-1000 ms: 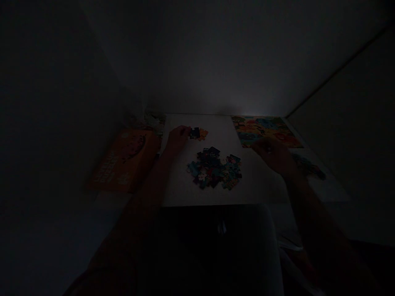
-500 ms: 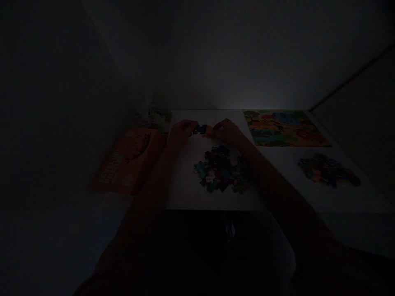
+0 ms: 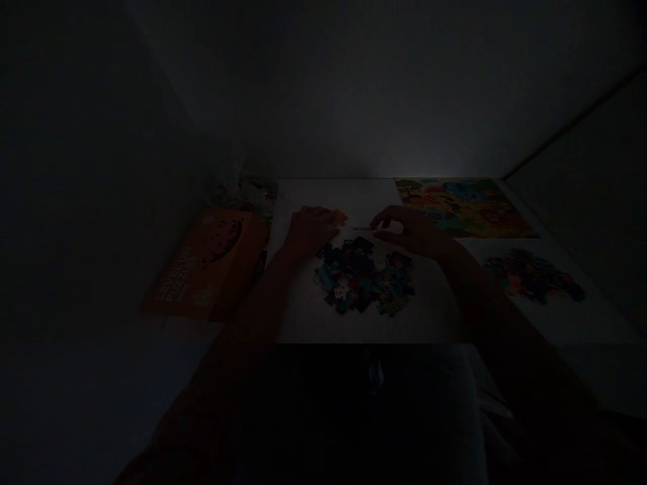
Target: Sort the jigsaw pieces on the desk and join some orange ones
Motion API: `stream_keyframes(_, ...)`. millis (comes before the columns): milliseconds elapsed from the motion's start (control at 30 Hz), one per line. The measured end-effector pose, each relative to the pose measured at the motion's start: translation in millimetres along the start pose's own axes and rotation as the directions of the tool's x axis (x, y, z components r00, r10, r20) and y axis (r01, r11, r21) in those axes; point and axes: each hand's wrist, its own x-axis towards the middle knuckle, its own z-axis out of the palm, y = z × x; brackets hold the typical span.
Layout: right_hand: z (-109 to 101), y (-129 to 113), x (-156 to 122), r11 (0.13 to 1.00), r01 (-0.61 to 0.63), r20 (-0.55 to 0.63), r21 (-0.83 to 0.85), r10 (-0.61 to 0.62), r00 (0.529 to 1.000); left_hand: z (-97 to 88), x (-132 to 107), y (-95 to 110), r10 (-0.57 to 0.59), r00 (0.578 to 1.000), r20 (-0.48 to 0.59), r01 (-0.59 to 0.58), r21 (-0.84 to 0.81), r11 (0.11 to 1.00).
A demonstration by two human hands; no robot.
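Observation:
The scene is very dim. My left hand (image 3: 311, 229) rests at the far side of a white board (image 3: 303, 296), its fingertips on an orange jigsaw piece (image 3: 340, 217). Any dark piece held there is hidden under the hand. My right hand (image 3: 409, 231) hovers to the right with its fingers apart, holding nothing visible. Just below both hands lies a loose heap of multicoloured jigsaw pieces (image 3: 361, 279).
A colourful assembled jigsaw section (image 3: 465, 207) lies at the back right, with a second heap of pieces (image 3: 533, 276) in front of it. An orange puzzle box (image 3: 205, 263) lies to the left of the board.
My right hand has moved rightward, away from the pieces at my left hand. The dark piece no longer shows, and my left hand now covers that spot.

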Motion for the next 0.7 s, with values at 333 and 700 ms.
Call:
stream_keyframes(333, -6, -1, -105, 0.995, -0.101, -0.326, 0.005, 0.097, 0.940, -22.3, -2, 23, -0.160, 0.986, 0.043, 0.159, 0.013, 0.987)
stream_keyframes(700, 23, -8, -201, 0.914, -0.368, -0.556, 0.169, 0.397, 0.730, -16.6, 2, -4, -0.204, 0.951, -0.233, 0.158, -0.199, 0.967)
